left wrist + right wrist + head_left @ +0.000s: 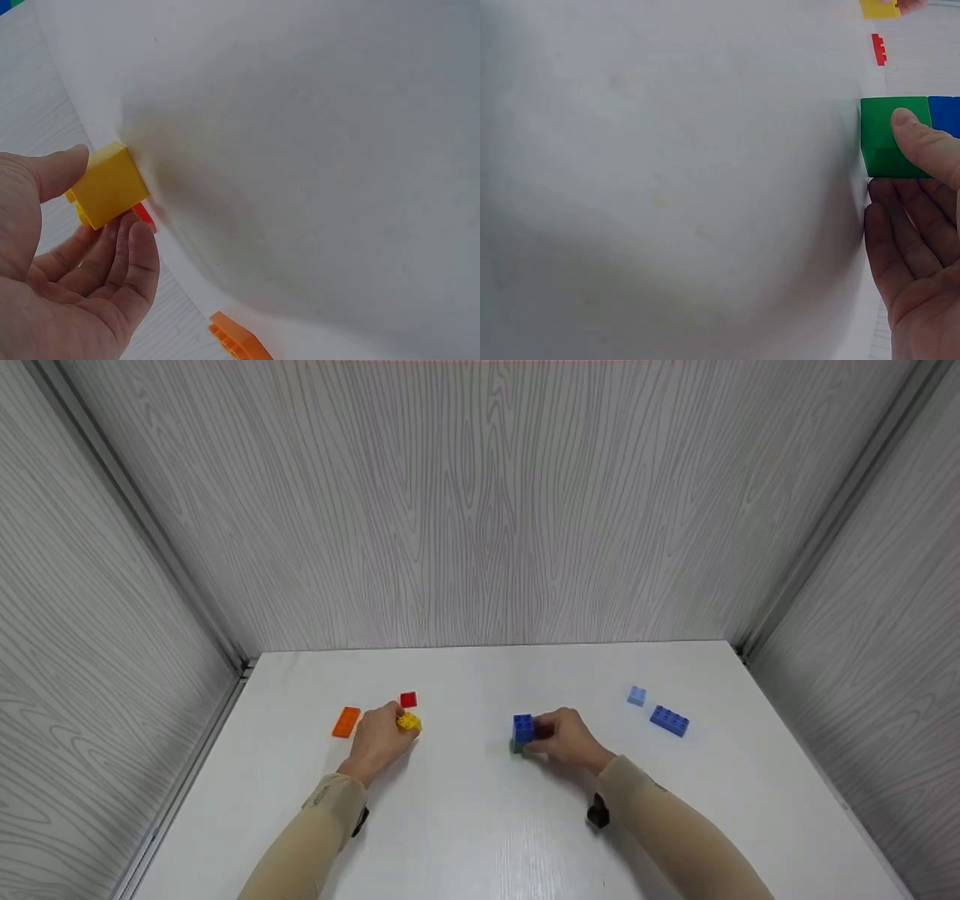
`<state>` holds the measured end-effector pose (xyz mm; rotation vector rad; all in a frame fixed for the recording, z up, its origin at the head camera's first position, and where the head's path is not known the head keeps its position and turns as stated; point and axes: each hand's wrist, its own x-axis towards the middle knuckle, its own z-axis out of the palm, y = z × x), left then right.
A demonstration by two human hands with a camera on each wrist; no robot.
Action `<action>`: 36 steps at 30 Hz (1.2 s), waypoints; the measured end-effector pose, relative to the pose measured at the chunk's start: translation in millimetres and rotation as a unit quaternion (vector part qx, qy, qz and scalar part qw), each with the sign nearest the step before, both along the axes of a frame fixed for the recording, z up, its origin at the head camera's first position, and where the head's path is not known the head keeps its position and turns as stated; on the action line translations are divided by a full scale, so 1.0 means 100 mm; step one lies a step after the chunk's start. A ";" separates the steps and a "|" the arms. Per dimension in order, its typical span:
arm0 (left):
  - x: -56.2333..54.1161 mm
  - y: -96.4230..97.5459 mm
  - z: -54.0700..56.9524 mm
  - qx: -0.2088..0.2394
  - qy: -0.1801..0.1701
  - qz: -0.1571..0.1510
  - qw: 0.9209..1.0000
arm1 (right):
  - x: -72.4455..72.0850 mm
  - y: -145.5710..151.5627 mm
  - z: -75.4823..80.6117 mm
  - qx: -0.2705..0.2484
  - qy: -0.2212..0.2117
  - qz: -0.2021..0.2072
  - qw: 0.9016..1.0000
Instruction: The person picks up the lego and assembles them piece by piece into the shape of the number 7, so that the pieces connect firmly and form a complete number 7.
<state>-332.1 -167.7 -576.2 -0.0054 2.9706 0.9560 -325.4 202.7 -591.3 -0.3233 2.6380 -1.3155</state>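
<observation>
In the head view, my left hand point(381, 741) pinches a yellow toy building brick point(409, 721) between thumb and fingers, studs upward. The left wrist view has the yellow brick point(116, 191) close to the tabletop; whether it touches is unclear. Just behind it is a small red brick point(408, 699), and left of the hand lies an orange brick point(346, 721). Farther right, my right hand point(568, 741) grips a two-brick stack from its right side. A blue brick point(523, 727) tops a green brick point(881, 154), on which the thumb presses.
On the right of the white table point(457, 840) lie a light blue brick point(637, 696) and a longer blue brick point(669, 721). Grey wood-grain panels point(480, 510) enclose the table at the back and both sides.
</observation>
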 end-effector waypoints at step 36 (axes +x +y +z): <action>0.14 0.23 0.08 0.017 0.084 -0.028 0.996 | 0.00 0.00 0.02 -0.002 0.000 0.000 1.000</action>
